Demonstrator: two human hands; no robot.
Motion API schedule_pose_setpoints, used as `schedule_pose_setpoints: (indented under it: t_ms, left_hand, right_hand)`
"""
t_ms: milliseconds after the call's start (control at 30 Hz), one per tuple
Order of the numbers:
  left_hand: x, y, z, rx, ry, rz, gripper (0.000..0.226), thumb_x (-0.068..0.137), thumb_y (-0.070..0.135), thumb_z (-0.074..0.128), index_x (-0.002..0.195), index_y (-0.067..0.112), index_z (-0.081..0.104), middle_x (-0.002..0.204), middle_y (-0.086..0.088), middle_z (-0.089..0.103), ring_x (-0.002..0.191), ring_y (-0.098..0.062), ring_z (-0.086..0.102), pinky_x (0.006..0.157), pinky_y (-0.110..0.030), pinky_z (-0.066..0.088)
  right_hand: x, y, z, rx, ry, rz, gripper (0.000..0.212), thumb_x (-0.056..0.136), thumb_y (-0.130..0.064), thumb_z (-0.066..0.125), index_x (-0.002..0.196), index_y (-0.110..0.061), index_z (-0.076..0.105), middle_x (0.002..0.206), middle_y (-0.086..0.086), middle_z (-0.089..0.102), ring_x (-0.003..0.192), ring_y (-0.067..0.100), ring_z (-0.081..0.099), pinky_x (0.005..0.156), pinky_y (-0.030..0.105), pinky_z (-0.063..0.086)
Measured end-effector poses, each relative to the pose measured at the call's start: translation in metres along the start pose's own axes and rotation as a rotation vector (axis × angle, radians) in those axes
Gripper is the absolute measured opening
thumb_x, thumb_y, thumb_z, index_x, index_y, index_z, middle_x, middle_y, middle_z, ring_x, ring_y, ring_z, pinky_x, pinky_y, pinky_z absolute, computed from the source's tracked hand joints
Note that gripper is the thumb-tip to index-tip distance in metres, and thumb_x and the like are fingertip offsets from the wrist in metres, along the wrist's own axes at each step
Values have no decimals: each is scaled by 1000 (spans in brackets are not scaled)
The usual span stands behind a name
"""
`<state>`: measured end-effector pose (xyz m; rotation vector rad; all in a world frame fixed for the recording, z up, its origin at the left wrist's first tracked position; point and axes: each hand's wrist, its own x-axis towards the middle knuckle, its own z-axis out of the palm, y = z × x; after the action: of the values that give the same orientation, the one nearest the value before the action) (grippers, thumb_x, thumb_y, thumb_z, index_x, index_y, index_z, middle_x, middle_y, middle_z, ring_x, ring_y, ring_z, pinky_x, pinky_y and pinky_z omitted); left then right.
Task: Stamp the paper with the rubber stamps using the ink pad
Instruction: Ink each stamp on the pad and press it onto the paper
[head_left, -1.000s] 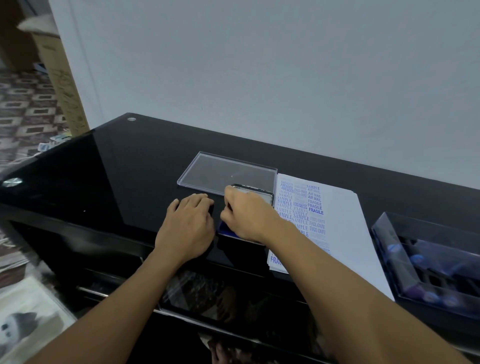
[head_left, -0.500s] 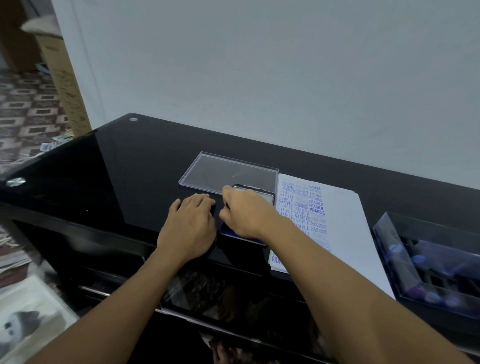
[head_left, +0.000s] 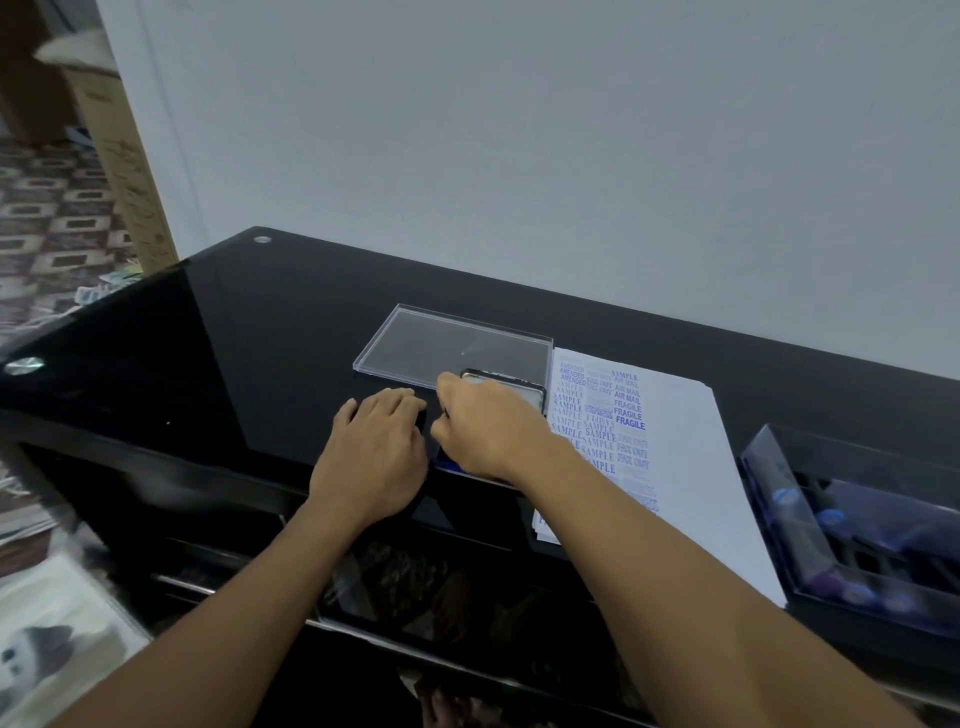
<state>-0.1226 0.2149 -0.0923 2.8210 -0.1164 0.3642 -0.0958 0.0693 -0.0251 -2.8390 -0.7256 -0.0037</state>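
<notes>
I see the left grip (head_left: 374, 452) lying flat on the black bench (head_left: 234, 353), fingers straight and relaxed, holding nothing, just left of the ink pad (head_left: 524, 391). The right grip (head_left: 488, 426) sits over the ink pad with its fingers curled downward; I cannot tell whether they hold anything, since the hand hides what is under it. The pad's lid stands tilted up behind the knuckles. The paper (head_left: 685, 441) lies just right of the pad, with blue stamped words down its left part. A clear tray (head_left: 457, 340) lies behind the pad, and a clear box of stamps (head_left: 857, 525) sits at the far right.
</notes>
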Motion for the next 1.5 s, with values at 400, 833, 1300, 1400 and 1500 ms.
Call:
schedule_pose_setpoints:
  t_ms: [400, 833, 1300, 1400, 1500]
  left_hand:
    - [0, 0, 0, -14, 1, 1, 41, 100, 24, 34, 138, 21, 50, 150, 4, 43, 142, -15, 35, 119, -47, 22]
    - [-1, 1, -1, -13, 3, -1, 41, 100, 24, 35, 138, 20, 49, 149, 4, 44, 141, -15, 37, 119, -47, 22]
    - [-1, 1, -2, -19, -1, -6, 43, 100, 24, 35, 140, 21, 49, 151, 5, 42, 142, -14, 35, 120, -46, 22]
    - [0, 1, -2, -14, -7, -6, 43, 100, 24, 34, 141, 21, 47, 151, 6, 41, 142, -14, 34, 120, -46, 21]
    - [0, 0, -1, -16, -7, -6, 42, 100, 25, 33, 140, 21, 48, 151, 5, 41, 142, -14, 34, 121, -46, 21]
  right_hand:
    - [-2, 0, 1, 19, 12, 28, 12, 95, -24, 46, 93, -16, 38, 83, 8, 48, 77, 32, 49, 62, 36, 36]
    - [-7, 4, -2, 102, -16, 67, 10, 96, -23, 45, 96, -15, 41, 89, 12, 57, 79, 32, 51, 63, 39, 42]
    - [-10, 12, -1, 148, -2, 18, 9, 96, -24, 45, 94, -15, 43, 82, 10, 58, 75, 31, 51, 63, 40, 44]
    - [-8, 6, -1, 104, 4, 36, 10, 96, -24, 46, 94, -15, 41, 86, 11, 57, 77, 32, 50, 61, 37, 39]
    - [-2, -1, -2, 34, -18, 37, 11, 96, -24, 45, 95, -16, 38, 86, 9, 49, 78, 31, 48, 62, 36, 36]
